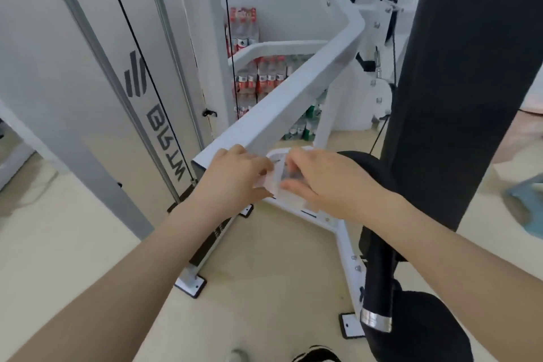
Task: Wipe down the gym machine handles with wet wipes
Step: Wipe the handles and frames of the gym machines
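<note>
**Both hands on a wipe packet beside the white machine frame**

The left hand [235, 176] and the right hand [326, 182] meet in mid-air over the pale floor [264, 273], both holding a small, blurred, white and translucent wet wipe packet [283, 181] between them. The left fingers curl onto its left edge and the right thumb and fingers pinch its right side; motion blur hides exactly how the fingertips lie. The packet's long axis appears to run away from the person and slightly left, with its flat face turned up towards the camera.

The packet sits just beside the near end of a white square-section steel beam [293, 103], which slopes up and away to the right. Right of the hands stands a tall black padded column [458, 82] with a chrome band at its lower end. Thin black cables [138, 47] run down in front of the grey machine panel [73, 82] on the left. Shrink-wrapped packs of water bottles [264, 73] are stacked by the far wall.
</note>
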A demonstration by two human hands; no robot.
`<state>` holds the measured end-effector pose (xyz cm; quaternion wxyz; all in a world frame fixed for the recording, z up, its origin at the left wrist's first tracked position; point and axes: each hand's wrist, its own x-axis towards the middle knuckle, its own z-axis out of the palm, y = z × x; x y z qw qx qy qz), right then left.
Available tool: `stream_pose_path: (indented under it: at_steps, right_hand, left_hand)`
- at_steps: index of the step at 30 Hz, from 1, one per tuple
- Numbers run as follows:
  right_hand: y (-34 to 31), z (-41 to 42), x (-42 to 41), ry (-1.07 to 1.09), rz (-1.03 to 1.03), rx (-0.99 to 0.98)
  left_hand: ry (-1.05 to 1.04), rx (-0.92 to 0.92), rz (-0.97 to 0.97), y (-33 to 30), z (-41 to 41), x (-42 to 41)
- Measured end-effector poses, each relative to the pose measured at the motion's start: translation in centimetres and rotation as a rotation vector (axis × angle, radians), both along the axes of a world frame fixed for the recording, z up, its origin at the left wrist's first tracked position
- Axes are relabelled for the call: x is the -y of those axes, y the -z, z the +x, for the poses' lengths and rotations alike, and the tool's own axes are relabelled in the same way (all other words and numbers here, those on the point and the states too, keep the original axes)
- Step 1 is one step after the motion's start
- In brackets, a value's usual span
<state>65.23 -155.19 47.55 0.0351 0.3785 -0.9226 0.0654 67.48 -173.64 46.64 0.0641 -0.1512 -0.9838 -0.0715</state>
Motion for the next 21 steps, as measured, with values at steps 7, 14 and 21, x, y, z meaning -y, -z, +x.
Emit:
stream_pose_path:
  at_steps: [7,14,21]
  right_hand:
    - [0.1,-1.4,1.6,0.142,0.436,-0.126]
    - [3.1,-0.1,5.0,0.160,0.465,-0.410]
    - [-0.2,-0.5,-0.7,0.468,0.534,-0.280]
  left_hand:
    - [0.075,0.039,0.098,-0.1,-1.9,0.6]
    - [0.126,-0.068,0.065,0.9,-2.7,1.1]
    - [0.184,-0.067,0.095,0.9,-2.7,1.5]
